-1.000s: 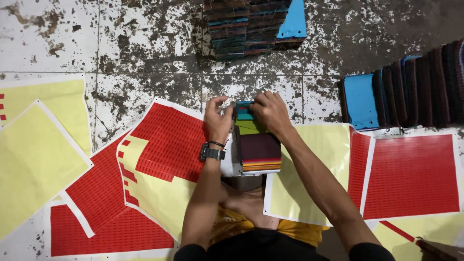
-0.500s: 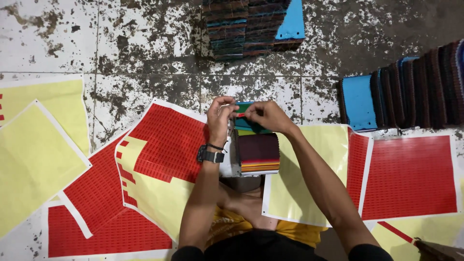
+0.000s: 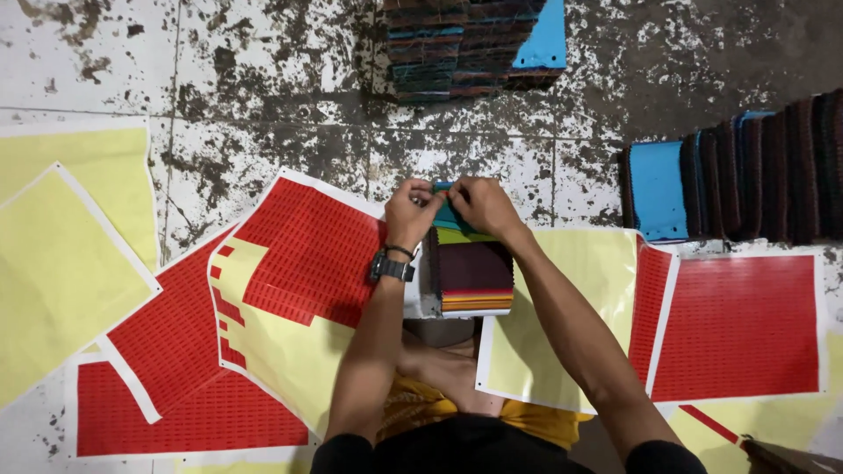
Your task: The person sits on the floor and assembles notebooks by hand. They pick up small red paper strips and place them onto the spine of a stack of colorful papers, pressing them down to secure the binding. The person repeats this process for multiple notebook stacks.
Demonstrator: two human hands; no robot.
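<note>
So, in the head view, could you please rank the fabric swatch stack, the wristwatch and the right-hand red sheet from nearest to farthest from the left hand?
From the left hand:
1. Fabric swatch stack, touched, just right.
2. Wristwatch, on its own wrist.
3. Red sheet, far right.

swatch stack [image 3: 474,279]: fanned fabric layers, maroon on top, green and teal above, orange edges below
pose: flat, on the person's lap
top end: pinched between both hands' fingers

We see a stained, flaking white tiled floor [image 3: 263,79] with dark grime along its grout lines, spread beyond and to either side of our hands under even, flat light.
</note>
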